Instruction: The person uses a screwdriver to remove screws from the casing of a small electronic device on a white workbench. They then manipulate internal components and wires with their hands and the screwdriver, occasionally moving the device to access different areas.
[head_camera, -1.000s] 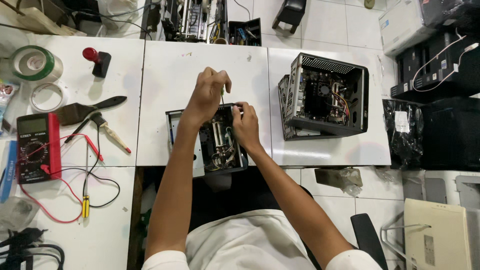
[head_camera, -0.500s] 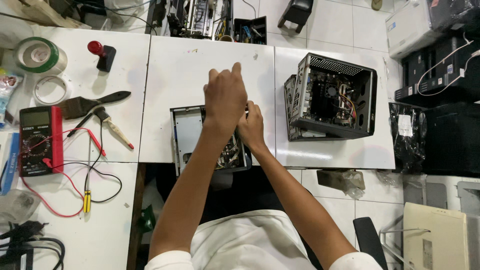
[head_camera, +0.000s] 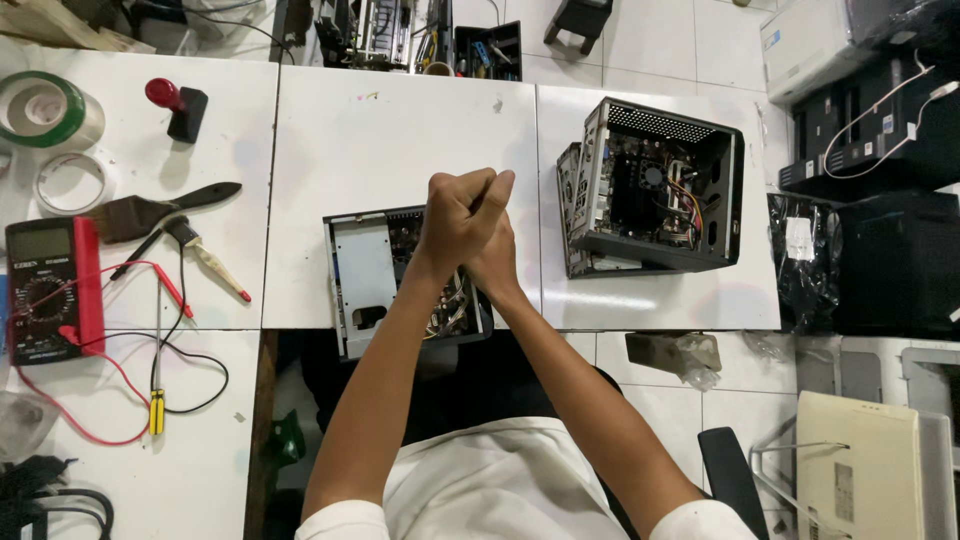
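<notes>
Both hands, the left hand (head_camera: 455, 215) and right hand (head_camera: 497, 255), are hovering clenched together over the opened small computer case (head_camera: 385, 275) lying at the surface (head_camera: 400, 140) edge, its internals exposed.

Bright, even overhead light, soft shadows, sharp throughout.

Both forearms rise from the lower middle of the frame and converge just above its centre. The left hand (head_camera: 458, 212) is curled into a loose fist, knuckles up, lying over the right hand (head_camera: 497, 245), which is mostly hidden beneath it. The two hands touch, wrists nearly crossing, arms bare to short sleeves.
</notes>
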